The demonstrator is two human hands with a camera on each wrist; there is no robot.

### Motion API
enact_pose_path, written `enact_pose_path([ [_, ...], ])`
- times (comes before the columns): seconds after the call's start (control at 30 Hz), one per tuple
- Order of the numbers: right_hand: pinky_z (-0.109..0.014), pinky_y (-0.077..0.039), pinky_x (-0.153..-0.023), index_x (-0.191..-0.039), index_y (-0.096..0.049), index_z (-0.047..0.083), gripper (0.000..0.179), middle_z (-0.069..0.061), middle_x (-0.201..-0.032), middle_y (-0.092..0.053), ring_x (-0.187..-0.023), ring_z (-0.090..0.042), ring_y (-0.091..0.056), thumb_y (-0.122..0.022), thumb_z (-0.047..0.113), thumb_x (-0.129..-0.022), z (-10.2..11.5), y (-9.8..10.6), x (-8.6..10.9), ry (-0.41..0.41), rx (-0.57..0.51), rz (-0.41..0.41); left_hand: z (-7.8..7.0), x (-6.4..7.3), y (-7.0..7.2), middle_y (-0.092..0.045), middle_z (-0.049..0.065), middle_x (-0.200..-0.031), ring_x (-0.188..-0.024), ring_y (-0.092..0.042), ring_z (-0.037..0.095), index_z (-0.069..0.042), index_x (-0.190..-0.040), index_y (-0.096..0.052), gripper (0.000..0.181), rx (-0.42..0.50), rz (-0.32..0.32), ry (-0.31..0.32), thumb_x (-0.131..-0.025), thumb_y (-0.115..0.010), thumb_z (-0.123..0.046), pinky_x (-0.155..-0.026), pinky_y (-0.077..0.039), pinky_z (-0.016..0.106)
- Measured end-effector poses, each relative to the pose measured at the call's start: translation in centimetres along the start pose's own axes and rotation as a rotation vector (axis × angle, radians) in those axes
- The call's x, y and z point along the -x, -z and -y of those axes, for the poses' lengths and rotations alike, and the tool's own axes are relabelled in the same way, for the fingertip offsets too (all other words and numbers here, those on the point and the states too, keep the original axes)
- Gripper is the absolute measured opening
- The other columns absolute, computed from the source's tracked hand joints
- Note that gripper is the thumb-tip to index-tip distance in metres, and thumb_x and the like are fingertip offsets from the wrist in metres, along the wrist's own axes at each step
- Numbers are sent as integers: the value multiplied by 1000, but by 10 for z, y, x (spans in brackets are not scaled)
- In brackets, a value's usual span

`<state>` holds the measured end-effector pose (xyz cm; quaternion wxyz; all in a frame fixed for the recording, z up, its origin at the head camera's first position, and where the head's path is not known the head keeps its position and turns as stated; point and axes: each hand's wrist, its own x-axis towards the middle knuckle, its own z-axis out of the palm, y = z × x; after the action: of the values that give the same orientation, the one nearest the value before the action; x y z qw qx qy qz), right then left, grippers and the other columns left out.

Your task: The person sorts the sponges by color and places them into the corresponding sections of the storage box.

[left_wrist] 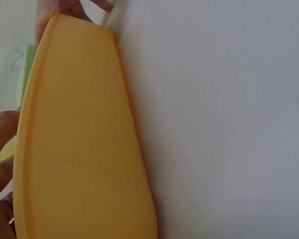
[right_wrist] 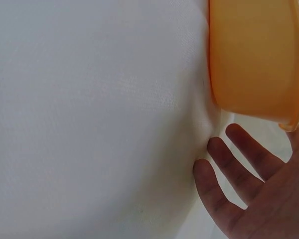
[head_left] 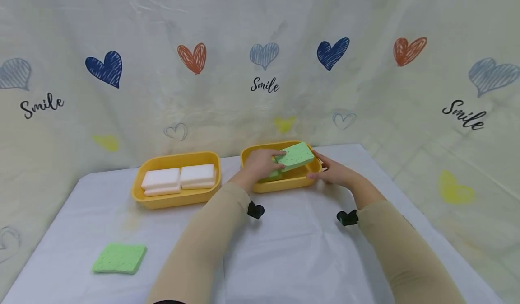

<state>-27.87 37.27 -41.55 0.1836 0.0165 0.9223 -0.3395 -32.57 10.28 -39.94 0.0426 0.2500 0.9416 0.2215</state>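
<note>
In the head view my left hand (head_left: 261, 161) holds a light green sponge (head_left: 298, 156) by its left end, thumb and fingers on either side. The sponge is tilted over the right yellow tray (head_left: 284, 185). More green shows low inside that tray, partly hidden behind the left hand. At the tray's right end, my right hand (head_left: 335, 173) holds the rim between thumb and forefinger. The right wrist view shows the other fingers (right_wrist: 236, 169) spread beside the tray's end. In the left wrist view, the tray wall (left_wrist: 84, 124) covers most of the sponge.
To the left stands another yellow tray (head_left: 174, 200) with white sponges (head_left: 160, 178) stacked in two piles. A second green sponge (head_left: 119, 259) lies flat on the white-covered table (head_left: 284, 250) at the front left. Behind the table hangs a pale cloth (head_left: 227, 105) printed with hearts.
</note>
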Motion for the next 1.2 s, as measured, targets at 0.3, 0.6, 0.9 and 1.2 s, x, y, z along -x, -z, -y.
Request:
enact_pose_path([
  [0.3,-59,-40,-105,-159,-2,40,105,-21,-156,-29,-128,-39,-42,-69,64,-82,0,1,1,5,4,2,-10,-9,-9,-59,-7,-139,-132,-50,22,-39,-138,-59,52,-19,70,11,-89,-73,-45,-115,-29,47],
  [0.6,-57,-41,-103,-159,-4,39,102,-22,-153,-33,-122,-37,-47,-69,61,-85,2,1,3,9,12,-5,-11,-14,-13,-59,-5,-140,-133,-49,23,-36,-138,-60,50,-62,100,22,-90,-73,-42,-117,-24,52],
  [0.9,-56,-42,-102,-160,-4,37,103,-24,-151,-34,-119,-37,-49,-69,61,-84,5,0,4,18,8,1,-12,-14,-15,-58,-6,-141,-131,-48,29,-38,-139,-58,50,-158,133,39,-91,-70,-45,-112,-28,46],
  [1.2,-56,-42,-102,-160,-4,37,103,-24,-151,-35,-119,-36,-48,-69,61,-84,3,2,4,23,12,-4,-13,-18,-19,-58,-10,-139,-117,-47,26,-41,-136,-60,50,-215,124,34,-88,-72,-49,-107,-31,44],
])
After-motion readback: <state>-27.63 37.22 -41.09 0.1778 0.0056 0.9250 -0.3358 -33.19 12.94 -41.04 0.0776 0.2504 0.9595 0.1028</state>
